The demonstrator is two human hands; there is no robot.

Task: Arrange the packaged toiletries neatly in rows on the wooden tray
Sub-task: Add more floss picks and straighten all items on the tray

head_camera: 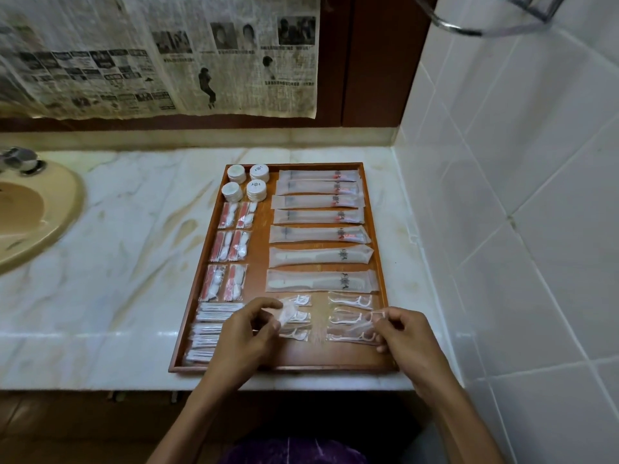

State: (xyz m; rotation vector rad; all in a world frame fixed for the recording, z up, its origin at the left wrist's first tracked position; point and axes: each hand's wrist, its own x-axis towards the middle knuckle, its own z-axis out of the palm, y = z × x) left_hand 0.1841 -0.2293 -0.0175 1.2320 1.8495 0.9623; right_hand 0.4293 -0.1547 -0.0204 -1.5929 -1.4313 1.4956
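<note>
I note a marble counter (134,262) with a beige sink (30,216) at its left edge, white wall tiles (502,195) on the right, and newspaper (160,51) hung on the wall behind. Nothing on the counter blocks my reach.

The wooden tray (376,229) sits against the right-hand corner. On it I see four round white packets (248,186) at the far left, long sachets (320,216) in rows down the right, red-and-white packets (231,249) in pairs on the left, and cotton swab packs (211,329) near the front.

My left hand (243,333) pinches a small clear packet (284,311) between thumb and fingers. My right hand (405,333) pinches a floss pick packet (355,324), fingers curled, above the other floss picks.
</note>
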